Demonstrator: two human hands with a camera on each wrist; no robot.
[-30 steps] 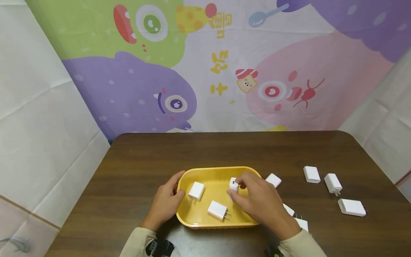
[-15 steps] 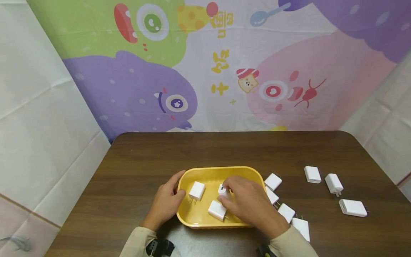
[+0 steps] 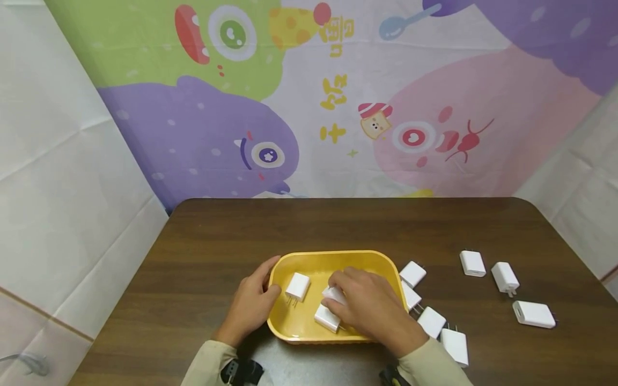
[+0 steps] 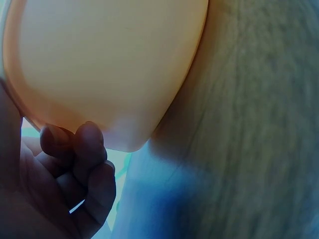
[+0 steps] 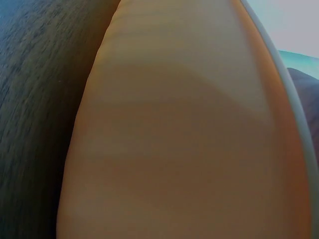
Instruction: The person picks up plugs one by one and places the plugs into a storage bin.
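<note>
A yellow plastic tray (image 3: 299, 333) stands on the table. My left hand (image 3: 248, 309) holds its left end, the thumb at the rim; in the left wrist view, bent fingers (image 4: 89, 149) lie against the outer wall. Inside the tray my right hand (image 3: 369, 306) pinches a white USB wall charger (image 3: 333, 294), partly hidden by the fingers. Below it, close by, lies another charger (image 3: 326, 318), its prongs partly behind the hand. A further charger (image 3: 297, 287) lies at the left of the tray, prongs toward the front. The right wrist view shows mainly the tray wall (image 5: 184, 129).
Right of the tray, several chargers lie close together, among them one charger (image 3: 412, 274) near the rim and one charger (image 3: 454, 347) nearest the front. Farther right lie three more, including a charger (image 3: 534, 314). The brown table (image 3: 217, 230) meets a cartoon-printed cloth (image 3: 328, 177) behind.
My right hand has carried the charger left and down inside the tray, beside the other charger. This uncovers more chargers right of the tray. The left hand stays at the tray's end.
</note>
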